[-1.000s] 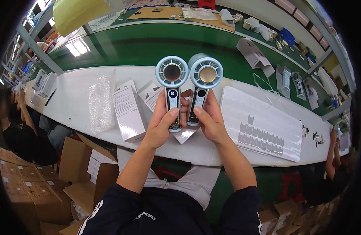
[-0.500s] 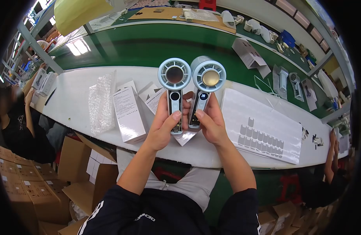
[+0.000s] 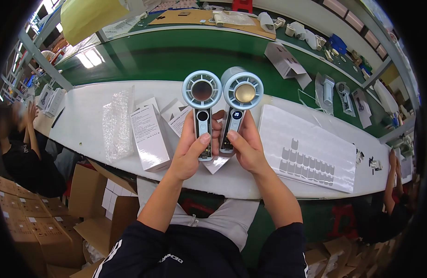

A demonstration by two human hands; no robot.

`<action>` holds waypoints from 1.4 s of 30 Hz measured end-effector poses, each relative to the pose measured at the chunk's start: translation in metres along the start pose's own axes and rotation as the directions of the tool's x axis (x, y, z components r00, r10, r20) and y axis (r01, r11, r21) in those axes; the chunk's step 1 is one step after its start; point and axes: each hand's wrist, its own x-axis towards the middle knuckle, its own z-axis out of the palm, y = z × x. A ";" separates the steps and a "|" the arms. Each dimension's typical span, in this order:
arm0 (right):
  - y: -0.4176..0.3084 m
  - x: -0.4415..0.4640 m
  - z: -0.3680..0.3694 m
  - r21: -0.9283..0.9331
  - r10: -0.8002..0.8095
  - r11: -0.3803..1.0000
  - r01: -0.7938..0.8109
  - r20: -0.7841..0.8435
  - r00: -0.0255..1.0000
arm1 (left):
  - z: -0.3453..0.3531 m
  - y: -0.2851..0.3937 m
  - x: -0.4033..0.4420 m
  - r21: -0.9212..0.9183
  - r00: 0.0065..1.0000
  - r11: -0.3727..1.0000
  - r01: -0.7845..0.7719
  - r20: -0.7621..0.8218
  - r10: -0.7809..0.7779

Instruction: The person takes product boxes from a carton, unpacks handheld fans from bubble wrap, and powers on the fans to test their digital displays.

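Two light-blue handheld fans stand side by side above the white table, heads up and facing me. My left hand is closed round the handle of the left fan, thumb on its front; its small round display is dark. My right hand grips the right fan, thumb beside its handle, and that display reads 20. The lower handle fronts look uncovered, with circuit parts showing. Behind and below the hands lie white printed boxes, one partly hidden by my left hand.
Bubble wrap lies left of the boxes. A white sheet with grey stickers is at right. On the green conveyor are an open carton and more bagged fans. Co-workers sit at both sides; cardboard boxes stand lower left.
Both fans and my hands appear slightly further left, along with a small shift of the whole view. The co-worker at left has raised their hands off the white box there.
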 end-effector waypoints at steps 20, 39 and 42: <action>0.004 -0.002 0.006 0.048 0.020 0.999 -0.017 -0.073 0.997 | -0.001 0.001 -0.003 0.041 0.999 0.999 0.017 0.048 -0.019; 0.008 -0.002 0.008 -0.004 0.009 1.000 -0.009 -0.117 0.993 | -0.008 -0.002 -0.003 0.081 0.999 0.996 0.041 0.025 -0.044; 0.012 -0.002 -0.001 -0.030 0.022 0.999 -0.025 -0.082 0.996 | -0.003 -0.003 -0.004 0.204 0.995 0.979 -0.015 -0.089 0.033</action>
